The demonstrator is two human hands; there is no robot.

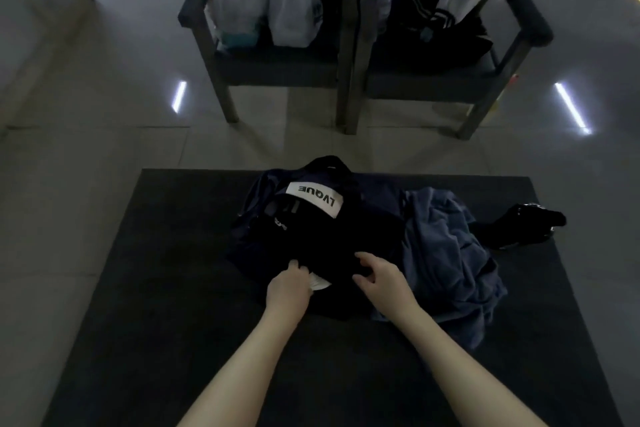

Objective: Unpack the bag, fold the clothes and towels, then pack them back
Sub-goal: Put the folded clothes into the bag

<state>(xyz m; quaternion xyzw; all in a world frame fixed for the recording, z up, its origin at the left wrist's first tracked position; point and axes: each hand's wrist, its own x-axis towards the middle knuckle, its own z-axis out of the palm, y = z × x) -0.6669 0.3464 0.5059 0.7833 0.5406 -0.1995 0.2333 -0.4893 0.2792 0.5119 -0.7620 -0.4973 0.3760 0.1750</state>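
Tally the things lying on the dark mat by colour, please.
Black: 2, the bag with the white label and a small item at the far right.
Blue: 1, a crumpled cloth.
White: 1, a piece at the left hand.
Total: 4; the navy folds round the bag are too dark to count apart.

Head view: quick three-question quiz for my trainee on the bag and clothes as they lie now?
1. True or false: the blue garment lies to the right of the black bag.
2. What sits on the left chair? A) white plastic bags B) a folded towel C) shoes
3. Which hand grips the black bag's near edge?
Key: 1 true; 2 A; 3 left hand.
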